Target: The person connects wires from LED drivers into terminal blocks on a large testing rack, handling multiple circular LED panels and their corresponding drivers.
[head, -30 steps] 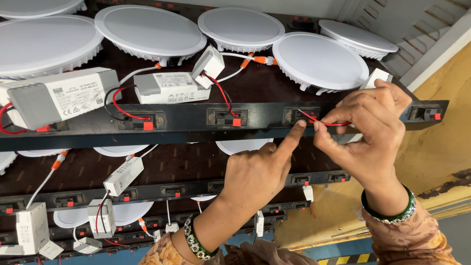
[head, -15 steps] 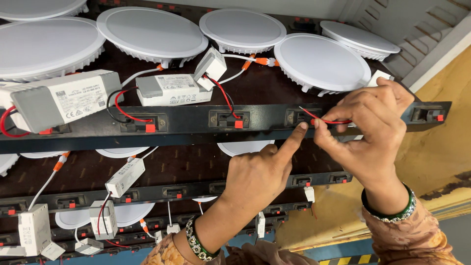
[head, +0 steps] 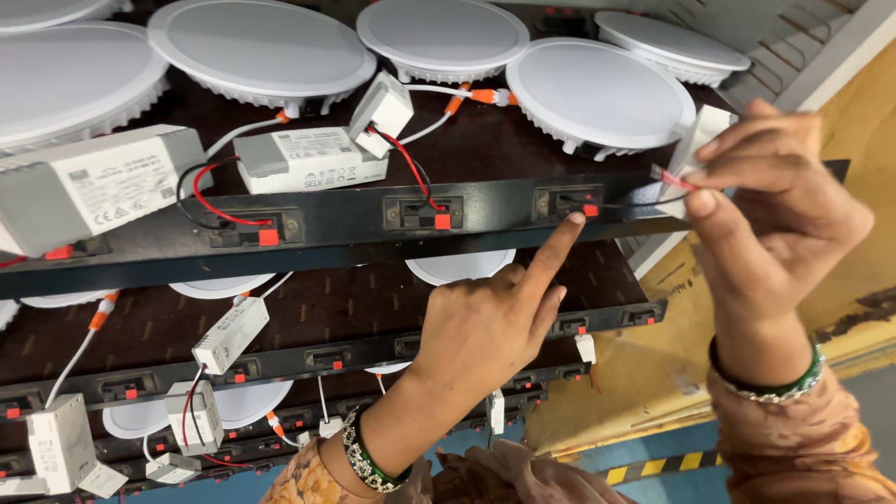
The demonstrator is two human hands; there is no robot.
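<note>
My left hand [head: 490, 322] points its index finger up at a black-and-red spring terminal [head: 568, 203] on the black rail [head: 355, 229], the fingertip pressing the red lever. My right hand [head: 775, 210] pinches a thin red and black wire pair [head: 665, 177] to the right of that terminal; the black wire runs left to the terminal. A small white driver box [head: 702, 140] sits just behind my right fingers. A round white panel light [head: 597, 93] lies on the shelf above the terminal.
Several round white panel lights [head: 261, 47] and white driver boxes [head: 98, 187] fill the top shelf, wired into other rail terminals [head: 425, 213]. Lower shelves [head: 308, 359] hold more lights and small drivers [head: 231, 333]. A yellowish floor [head: 868, 271] shows at the right.
My right hand has drawn the wires away to the right of the terminal. My left index finger has stayed at the terminal lever. The view has closed in on the rack.
</note>
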